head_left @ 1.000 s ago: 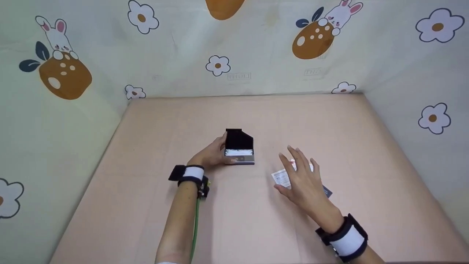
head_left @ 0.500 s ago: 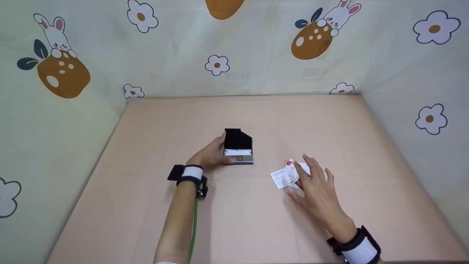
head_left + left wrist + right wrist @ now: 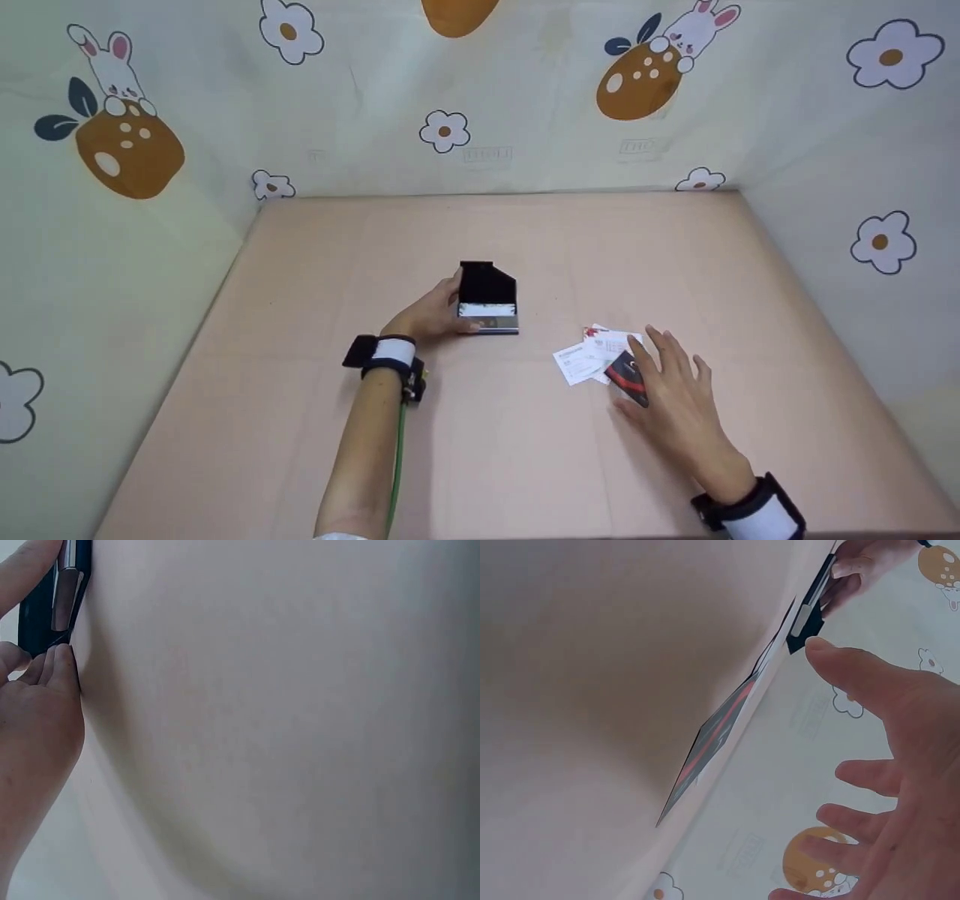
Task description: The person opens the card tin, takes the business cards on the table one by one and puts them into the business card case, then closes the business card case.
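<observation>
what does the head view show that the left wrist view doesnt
Only the head view shows the right hand spread flat by the dark card and the white cards, plus the case's raised lid and the printed walls. Only the left wrist view shows, close up, a fingertip against the case's edge. Both show the left hand holding the black card case on the pink table.

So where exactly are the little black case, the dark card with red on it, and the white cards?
black case (image 3: 488,289), head view, on the inside of its raised lid.
dark card (image 3: 627,372), head view, on its face by the right hand's fingers.
white cards (image 3: 576,364), head view, on the nearest white card's face.
</observation>
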Demonstrator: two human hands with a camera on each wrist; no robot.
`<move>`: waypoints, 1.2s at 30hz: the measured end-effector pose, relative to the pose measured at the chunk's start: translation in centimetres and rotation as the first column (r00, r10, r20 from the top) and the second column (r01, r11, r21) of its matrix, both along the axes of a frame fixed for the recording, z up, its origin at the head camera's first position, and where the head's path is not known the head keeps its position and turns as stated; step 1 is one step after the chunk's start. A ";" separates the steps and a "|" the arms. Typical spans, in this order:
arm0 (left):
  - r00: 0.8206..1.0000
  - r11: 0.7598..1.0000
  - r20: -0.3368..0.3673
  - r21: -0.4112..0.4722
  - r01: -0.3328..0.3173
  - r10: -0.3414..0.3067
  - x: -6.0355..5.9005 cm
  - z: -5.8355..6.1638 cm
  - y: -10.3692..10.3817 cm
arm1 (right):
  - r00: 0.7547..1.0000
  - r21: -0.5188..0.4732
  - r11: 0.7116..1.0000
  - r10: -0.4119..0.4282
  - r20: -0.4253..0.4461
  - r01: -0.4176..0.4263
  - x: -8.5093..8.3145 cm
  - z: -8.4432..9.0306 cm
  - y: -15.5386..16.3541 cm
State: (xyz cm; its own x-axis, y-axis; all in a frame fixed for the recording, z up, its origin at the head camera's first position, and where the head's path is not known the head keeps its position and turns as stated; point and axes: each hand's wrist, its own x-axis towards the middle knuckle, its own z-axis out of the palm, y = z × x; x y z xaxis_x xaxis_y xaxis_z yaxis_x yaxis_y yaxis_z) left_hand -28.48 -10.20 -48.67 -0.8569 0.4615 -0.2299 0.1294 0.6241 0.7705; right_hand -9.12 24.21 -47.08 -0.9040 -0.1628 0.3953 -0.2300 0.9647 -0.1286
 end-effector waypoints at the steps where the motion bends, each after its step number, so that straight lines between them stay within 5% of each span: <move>1: 1.000 1.000 -0.001 -0.003 -0.002 0.002 0.0 0.0 0.0 | 1.000 -0.002 1.000 0.000 -0.002 0.000 0.0 -0.1 0.1; 6: 1.000 1.000 -0.006 -0.012 -0.003 0.003 -0.1 0.0 0.1 | 1.000 -0.002 1.000 -0.002 0.004 0.002 0.3 -0.3 0.8; 22: 0.999 0.999 0.006 -0.010 -0.035 0.035 0.0 -0.2 0.1 | 0.966 0.011 0.998 -0.059 0.251 0.058 0.6 0.0 1.8; 36: 1.000 1.000 0.017 0.006 -0.011 0.011 0.1 0.0 0.1 | 0.928 -0.097 0.992 -0.040 0.370 0.081 0.4 0.5 2.1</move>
